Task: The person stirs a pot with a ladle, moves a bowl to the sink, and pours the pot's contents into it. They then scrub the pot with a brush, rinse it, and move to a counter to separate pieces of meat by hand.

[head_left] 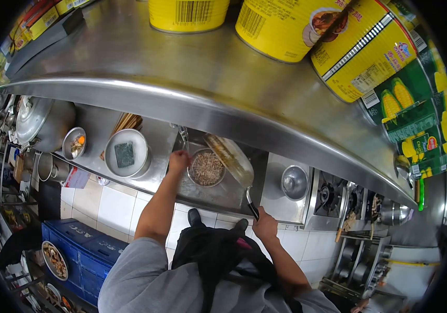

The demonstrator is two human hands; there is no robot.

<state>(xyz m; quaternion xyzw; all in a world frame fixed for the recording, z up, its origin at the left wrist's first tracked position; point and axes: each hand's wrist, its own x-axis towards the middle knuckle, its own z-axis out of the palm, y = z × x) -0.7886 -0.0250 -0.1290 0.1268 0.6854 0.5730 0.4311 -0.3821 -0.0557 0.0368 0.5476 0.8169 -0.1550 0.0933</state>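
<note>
My right hand [265,224] is wrapped round the black handle of a shiny, yellowish pan [230,159]. The pan is tipped on its side in the steel sink [202,197], its far end up by the back wall. Beside it in the sink stands a round metal bowl [190,176] filled with brown, crumbly bits. My left hand [179,161], fingers curled, is at that bowl's left, just below the tap [183,134]; what it grips, if anything, is hidden.
Left of the sink stand a white bowl [144,167] with a dark green square block, a small bowl [74,143] and a large lidded pot [45,120]. An empty metal bowl [294,182] and a stove [331,195] are rightward. A steel shelf [129,57] with cans overhangs everything.
</note>
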